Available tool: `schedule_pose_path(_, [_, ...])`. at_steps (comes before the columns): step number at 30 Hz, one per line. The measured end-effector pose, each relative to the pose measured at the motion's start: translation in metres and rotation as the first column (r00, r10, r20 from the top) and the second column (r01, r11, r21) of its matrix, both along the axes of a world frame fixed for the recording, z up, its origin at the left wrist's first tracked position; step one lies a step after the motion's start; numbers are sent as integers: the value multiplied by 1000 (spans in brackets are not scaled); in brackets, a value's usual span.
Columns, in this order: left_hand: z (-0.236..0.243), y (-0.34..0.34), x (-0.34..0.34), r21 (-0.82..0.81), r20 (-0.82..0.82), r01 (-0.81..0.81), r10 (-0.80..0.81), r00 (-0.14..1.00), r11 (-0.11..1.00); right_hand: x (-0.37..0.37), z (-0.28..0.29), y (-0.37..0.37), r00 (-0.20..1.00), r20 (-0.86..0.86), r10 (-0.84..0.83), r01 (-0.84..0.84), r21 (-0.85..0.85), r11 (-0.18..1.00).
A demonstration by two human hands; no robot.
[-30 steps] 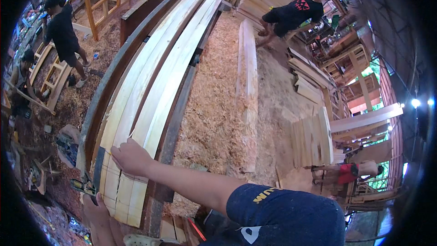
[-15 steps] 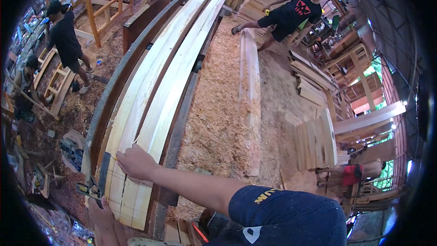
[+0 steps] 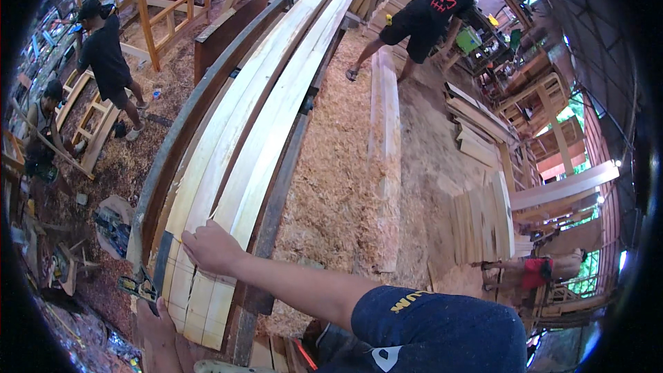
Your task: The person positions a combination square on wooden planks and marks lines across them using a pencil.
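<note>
Two long pale wooden boards (image 3: 257,131) lie side by side, running away from me, with thin lines drawn across their near ends. My right hand (image 3: 213,247) rests on the boards near those lines, its fingers closed in a pinch. A small yellow tip pokes out at its fingertips; the rest of what it holds is hidden. A dark flat straight-edged bar (image 3: 163,262) lies along the left board's near edge. My left hand (image 3: 153,323) grips its lower end, thumb up. Beside it is a black-and-yellow tool (image 3: 138,286), whose kind I cannot make out.
A dark curved beam (image 3: 181,103) flanks the boards on the left. Wood shavings (image 3: 324,186) cover the ground at right, around a half-buried plank (image 3: 387,131). A person in black (image 3: 435,10) stands at the far right; others work at left and right. Boards are stacked (image 3: 480,224) at right.
The view has shifted slightly. The person in black at the far right has changed stance and stretched an arm toward the boards' far ends. My hands stay in nearly the same places on the boards.
</note>
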State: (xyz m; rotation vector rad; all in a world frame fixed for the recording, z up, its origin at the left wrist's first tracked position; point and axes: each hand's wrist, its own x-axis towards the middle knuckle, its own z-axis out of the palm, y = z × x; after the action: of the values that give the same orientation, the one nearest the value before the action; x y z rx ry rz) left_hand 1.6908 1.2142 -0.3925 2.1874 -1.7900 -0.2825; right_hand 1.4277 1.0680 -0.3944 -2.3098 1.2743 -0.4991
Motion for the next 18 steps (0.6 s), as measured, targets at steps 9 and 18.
schedule_pose_path(9, [13, -4, -4, 257, -42, -103, 118, 992, 961, 0, -3, 0, 1000, 23, -7, 8, -61, 998])
schedule_pose_path(18, [2, 0, 0, 48, -76, -30, 34, 997, 998, 0, 0, -1, 1000, 4, -5, 5, -33, 999])
